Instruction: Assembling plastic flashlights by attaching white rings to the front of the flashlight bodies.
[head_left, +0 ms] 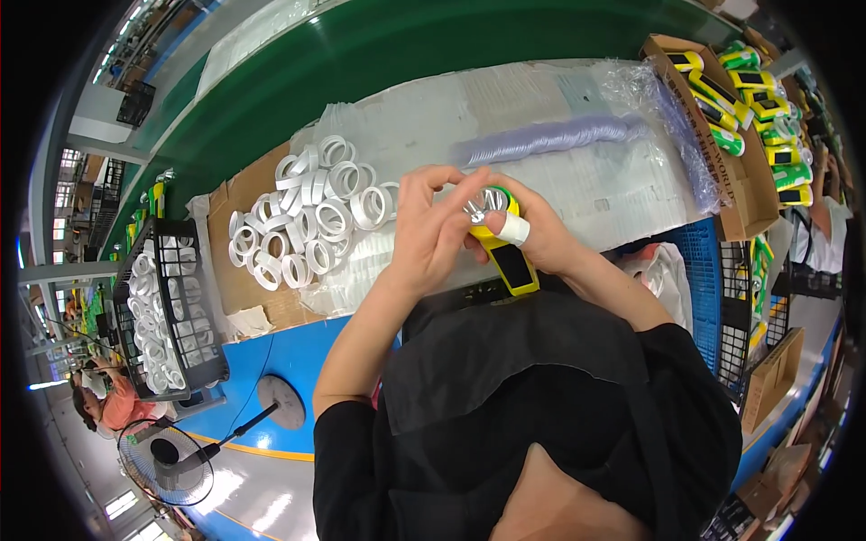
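Note:
Near the bench's front edge, close to my body, both hands meet at a yellow-and-green flashlight (516, 269) with a dark panel on its body and a shiny silver reflector. My right hand (543, 230) is closed around the head end; white tape wraps its thumb. My left hand (428, 225) bends its fingers against the reflector's rim from the other side. Whether those fingers pinch a small part there is hidden. Just left of my left hand lies a pile of white plastic rings (307, 216). Beyond the hands runs a long row of clear plastic discs (550, 140).
A cardboard box (753, 185) of similar flashlights stands at the right end. Crumpled clear film (690, 135) lies beside it. At the left stands a black basket (171, 307) of white rings, with a floor fan (167, 460) below. A blue crate (690, 279) sits right of me.

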`<move>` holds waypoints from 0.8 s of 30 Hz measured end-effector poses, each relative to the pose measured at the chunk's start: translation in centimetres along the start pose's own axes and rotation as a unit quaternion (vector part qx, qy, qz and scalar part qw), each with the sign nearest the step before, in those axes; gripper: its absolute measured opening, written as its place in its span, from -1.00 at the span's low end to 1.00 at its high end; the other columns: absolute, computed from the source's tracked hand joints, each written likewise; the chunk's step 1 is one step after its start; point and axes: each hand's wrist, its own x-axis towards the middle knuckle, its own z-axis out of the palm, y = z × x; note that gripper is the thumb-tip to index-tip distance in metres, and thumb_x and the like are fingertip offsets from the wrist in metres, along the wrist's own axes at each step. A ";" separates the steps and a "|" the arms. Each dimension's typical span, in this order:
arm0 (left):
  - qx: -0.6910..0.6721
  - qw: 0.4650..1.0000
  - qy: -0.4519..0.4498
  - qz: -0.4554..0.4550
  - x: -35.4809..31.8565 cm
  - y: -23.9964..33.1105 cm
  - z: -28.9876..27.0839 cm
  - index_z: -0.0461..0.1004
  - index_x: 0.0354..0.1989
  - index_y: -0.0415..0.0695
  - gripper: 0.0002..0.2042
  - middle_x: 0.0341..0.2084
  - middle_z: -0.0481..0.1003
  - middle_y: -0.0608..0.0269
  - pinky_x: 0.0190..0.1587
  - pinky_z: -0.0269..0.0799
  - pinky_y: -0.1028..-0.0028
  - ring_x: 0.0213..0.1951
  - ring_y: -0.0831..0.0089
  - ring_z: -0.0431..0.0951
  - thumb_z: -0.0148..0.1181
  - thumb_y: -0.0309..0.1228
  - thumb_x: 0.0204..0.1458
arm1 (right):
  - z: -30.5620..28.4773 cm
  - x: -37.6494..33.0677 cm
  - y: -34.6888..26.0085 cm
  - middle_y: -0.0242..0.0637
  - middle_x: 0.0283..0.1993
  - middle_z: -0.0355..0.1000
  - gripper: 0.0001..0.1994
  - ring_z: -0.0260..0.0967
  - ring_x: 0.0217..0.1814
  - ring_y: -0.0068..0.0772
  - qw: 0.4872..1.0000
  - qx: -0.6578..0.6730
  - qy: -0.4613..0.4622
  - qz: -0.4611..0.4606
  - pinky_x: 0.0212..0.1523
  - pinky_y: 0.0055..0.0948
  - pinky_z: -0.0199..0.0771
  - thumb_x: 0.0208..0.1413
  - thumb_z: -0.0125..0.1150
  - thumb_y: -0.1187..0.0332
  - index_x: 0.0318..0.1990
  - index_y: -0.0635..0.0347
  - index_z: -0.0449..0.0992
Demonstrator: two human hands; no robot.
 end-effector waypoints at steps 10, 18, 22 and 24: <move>-0.047 0.995 0.038 0.077 -0.7 -1.1 -0.2 0.49 -0.07 -0.28 -0.67 -0.06 0.41 -0.02 0.07 0.25 0.22 -0.02 0.10 0.37 -0.19 -0.41 0.17 | 2.9 1.2 0.4 -0.28 -0.28 0.38 -0.62 0.40 -0.40 -0.46 0.997 0.062 -0.021 0.032 -0.35 -0.47 0.43 0.25 0.10 0.22 0.11 0.21 0.26; 0.320 0.947 0.025 -0.006 -1.2 -3.0 -8.6 0.52 -0.15 -0.11 -0.60 0.07 0.37 0.09 0.10 0.20 0.18 0.17 0.10 0.29 0.41 -0.26 -0.19 | 1.5 5.1 -1.4 -0.17 -0.37 0.39 -0.53 0.36 -0.40 -0.42 0.995 -0.050 -0.002 -0.091 -0.33 -0.43 0.37 0.18 0.13 0.10 0.11 0.18 0.23; 0.381 0.922 -0.056 -0.045 -2.6 -4.3 -8.3 0.54 -0.29 -0.09 -0.60 0.06 0.38 0.15 0.13 0.13 0.12 0.19 0.12 0.27 0.48 -0.20 -0.33 | 1.3 6.9 -0.8 -0.18 -0.34 0.39 -0.56 0.35 -0.38 -0.45 0.984 -0.068 0.000 -0.163 -0.32 -0.46 0.39 0.19 0.13 0.16 0.10 0.21 0.23; 0.354 0.932 -0.060 -0.043 -3.0 -4.8 -7.6 0.55 -0.42 -0.09 -0.73 0.04 0.40 0.16 0.14 0.09 0.10 0.19 0.13 0.28 0.45 -0.27 -0.30 | 1.0 7.3 0.3 -0.20 -0.31 0.40 -0.57 0.35 -0.35 -0.48 0.979 -0.062 0.003 -0.192 -0.31 -0.48 0.41 0.19 0.17 0.24 0.10 0.23 0.22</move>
